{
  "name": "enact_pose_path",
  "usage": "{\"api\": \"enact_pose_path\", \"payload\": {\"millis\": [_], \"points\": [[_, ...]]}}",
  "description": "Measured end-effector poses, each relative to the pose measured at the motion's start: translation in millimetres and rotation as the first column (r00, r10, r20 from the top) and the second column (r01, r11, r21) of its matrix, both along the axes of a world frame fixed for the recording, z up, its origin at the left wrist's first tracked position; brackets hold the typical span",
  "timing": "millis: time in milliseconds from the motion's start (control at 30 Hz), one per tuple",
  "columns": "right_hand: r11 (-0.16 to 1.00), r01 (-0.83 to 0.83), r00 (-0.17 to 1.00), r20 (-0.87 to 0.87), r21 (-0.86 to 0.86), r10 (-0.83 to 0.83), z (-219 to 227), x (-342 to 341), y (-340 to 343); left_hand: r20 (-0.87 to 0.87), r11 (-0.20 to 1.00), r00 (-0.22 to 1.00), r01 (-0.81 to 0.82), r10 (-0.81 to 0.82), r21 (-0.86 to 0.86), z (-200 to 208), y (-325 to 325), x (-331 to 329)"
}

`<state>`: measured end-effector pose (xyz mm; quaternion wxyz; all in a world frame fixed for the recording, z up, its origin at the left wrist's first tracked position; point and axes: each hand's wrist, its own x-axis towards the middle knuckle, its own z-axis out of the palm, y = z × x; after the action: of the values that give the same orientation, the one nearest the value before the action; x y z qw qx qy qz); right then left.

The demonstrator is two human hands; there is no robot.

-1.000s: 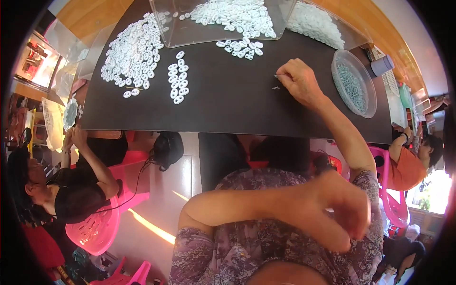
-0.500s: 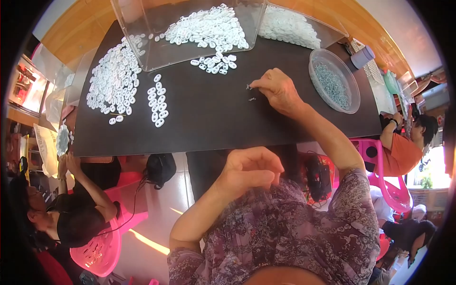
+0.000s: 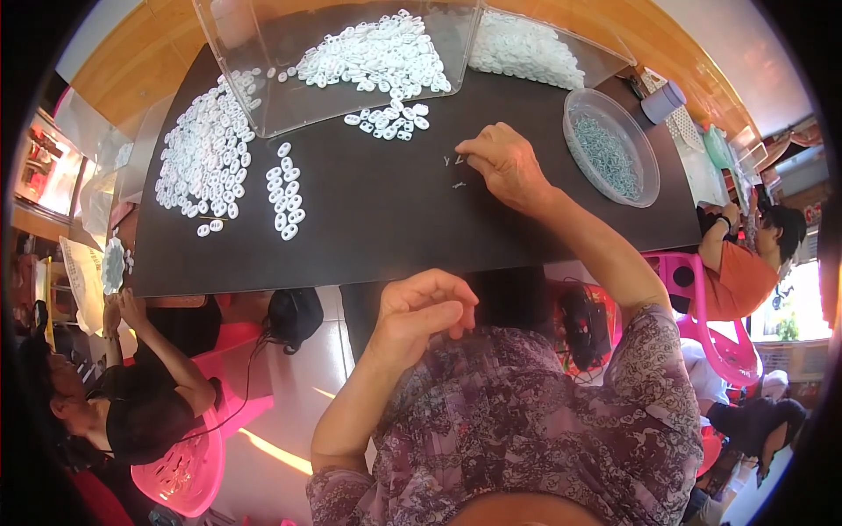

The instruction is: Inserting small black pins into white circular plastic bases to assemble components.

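The right hand [image 3: 507, 165] rests on the black rectangular tabletop [image 3: 368, 237], its fingers curled together with the tips pressed down on the surface at about 11 o'clock from the wrist. Just beside those fingertips, at 9 o'clock from the hand, lie a few tiny pale metal clips [image 3: 456, 168]: thin bent wire pieces, greyish-white against the dark top, too small to read their exact shape. Whether the fingertips pinch one of them I cannot tell.

The left hand [image 3: 421, 317] hangs off the table's near edge, at 6 o'clock from the clips, above the lap of a purple patterned blouse [image 3: 544, 421]. Its fingers are bent loosely inward toward the thumb; whether they hold something I cannot tell.

At 2 o'clock from the right hand stands a round clear plastic bowl [image 3: 645, 180] holding a heap of grey-blue wire pieces. At 11 o'clock a clear plastic box [image 3: 263, 79] sits over a pile of small white plastic rings [image 3: 377, 61], and more of the same rings spread across the table at 9 o'clock, some set in short neat rows [image 3: 287, 193].
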<state>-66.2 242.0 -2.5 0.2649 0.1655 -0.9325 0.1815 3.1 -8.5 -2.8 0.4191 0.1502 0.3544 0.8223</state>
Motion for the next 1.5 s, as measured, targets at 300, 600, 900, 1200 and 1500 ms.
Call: {"api": "enact_pose_path", "payload": {"millis": [300, 600, 900, 1200, 1500], "points": [[0.986, -0.139, 0.982, 0.115, -0.092, 0.149, 5.9, 14.9, -13.2, 0.002, 0.997, 0.997, -0.078, 0.078, 0.012, -10.8, -5.9, -1.3], [0.964, -0.084, 0.981, 0.15, -0.254, 0.125, 4.1, 15.4, -15.1, -0.188, 0.928, 0.942, -0.313, 0.278, -0.199, 4.6, -0.6, -1.9], [0.543, 0.328, 0.657, 0.6, -0.773, 0.456, 38.0, 31.2, -32.8, -0.858, 0.601, 0.376, -0.793, 0.351, -0.102, 2.6, 45.9, -56.1], [0.468, 0.324, 0.763, 0.519, -0.823, 0.385, 29.8, 34.7, -31.8, -0.922, 0.591, 0.299, -0.8, 0.246, -0.101, -4.6, 60.2, -65.1], [0.749, 0.18, 0.916, 0.387, -0.638, 0.109, 13.2, 36.0, -30.1, -0.922, 0.451, 0.386, -0.831, 0.046, -0.325, -5.8, 73.6, -83.2]]}}
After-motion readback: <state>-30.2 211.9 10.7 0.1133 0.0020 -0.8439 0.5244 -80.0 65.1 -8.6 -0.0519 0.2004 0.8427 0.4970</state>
